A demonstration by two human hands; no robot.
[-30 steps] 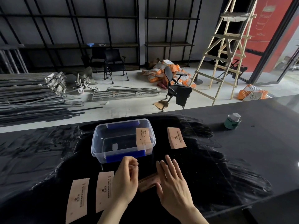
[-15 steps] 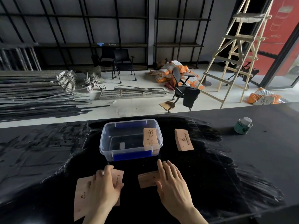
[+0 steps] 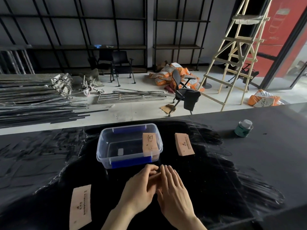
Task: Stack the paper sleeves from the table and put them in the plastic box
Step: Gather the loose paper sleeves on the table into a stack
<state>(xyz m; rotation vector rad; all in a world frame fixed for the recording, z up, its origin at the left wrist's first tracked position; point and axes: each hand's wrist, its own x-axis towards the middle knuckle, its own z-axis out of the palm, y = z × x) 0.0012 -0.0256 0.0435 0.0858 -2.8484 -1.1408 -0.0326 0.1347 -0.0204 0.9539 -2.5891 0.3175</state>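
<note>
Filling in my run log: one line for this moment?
hands: together before box | grip: unclear | sleeves: some boxed | loose sleeve: near left

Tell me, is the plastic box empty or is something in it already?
Not empty. The lidless box already holds paper sleeves against its right wall; the rest of its floor is bare.

We see a small green tin (image 3: 243, 128) on the dark surface (image 3: 265, 155) at far right. Beyond it, a wooden ladder (image 3: 235, 52) stands near orange sacks (image 3: 172, 75), an office chair (image 3: 186, 93), and metal bars (image 3: 33, 103) piled on the floor.
</note>
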